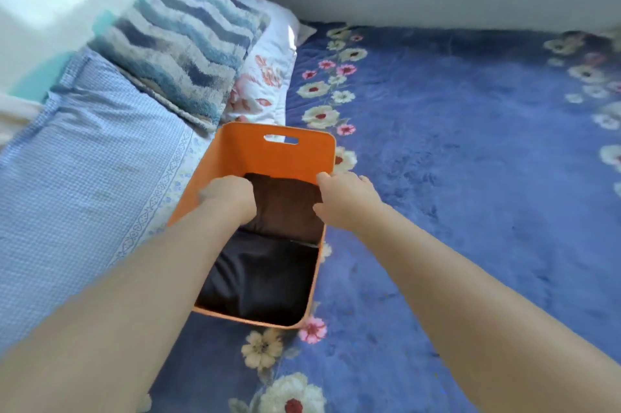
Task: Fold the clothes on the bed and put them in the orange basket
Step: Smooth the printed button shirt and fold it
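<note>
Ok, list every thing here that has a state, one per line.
orange basket: upright on the bed, open top, holding clothes.
brown garment: folded, at the basket's far end, held by both hands.
black garment: folded, at the basket's near end.
left hand: inside basket, gripping brown garment.
right hand: at basket's right rim, gripping brown garment.

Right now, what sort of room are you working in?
Most likely a bedroom: the orange basket sits on a bed with a blue flowered blanket, and pillows are stacked by the wall.
</note>
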Motion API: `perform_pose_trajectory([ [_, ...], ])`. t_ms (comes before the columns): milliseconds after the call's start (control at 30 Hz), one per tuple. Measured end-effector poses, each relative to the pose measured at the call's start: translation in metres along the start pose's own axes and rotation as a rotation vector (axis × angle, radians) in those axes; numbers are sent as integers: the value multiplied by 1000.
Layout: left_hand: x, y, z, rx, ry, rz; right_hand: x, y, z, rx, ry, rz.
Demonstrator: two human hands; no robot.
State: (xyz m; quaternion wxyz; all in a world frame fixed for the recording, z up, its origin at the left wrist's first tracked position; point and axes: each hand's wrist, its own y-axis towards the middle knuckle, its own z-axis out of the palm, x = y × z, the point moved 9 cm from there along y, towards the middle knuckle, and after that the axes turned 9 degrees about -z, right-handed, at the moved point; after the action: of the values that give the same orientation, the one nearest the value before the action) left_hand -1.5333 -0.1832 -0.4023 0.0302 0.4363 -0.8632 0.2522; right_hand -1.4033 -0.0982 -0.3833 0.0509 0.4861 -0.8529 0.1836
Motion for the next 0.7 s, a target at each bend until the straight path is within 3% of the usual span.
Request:
perform_pose_trajectory([
  [167, -114, -113, -112, -243, -47, 179, -99, -120, -86, -170, 99, 103],
  [267, -201, -217, -162, -366, -15, 333, -174, -241, -141, -307, 116, 225],
  [400, -293, -338, -213, -489, -70, 507, -243, -387, -193, -423, 115, 344],
  [533, -402, -514, -270, -634, -172, 781, -310, -578, -252, -590, 63, 526],
  [700, -496, -659, -307, -746, -230, 1038, -360, -729, -293, -725, 63, 679],
])
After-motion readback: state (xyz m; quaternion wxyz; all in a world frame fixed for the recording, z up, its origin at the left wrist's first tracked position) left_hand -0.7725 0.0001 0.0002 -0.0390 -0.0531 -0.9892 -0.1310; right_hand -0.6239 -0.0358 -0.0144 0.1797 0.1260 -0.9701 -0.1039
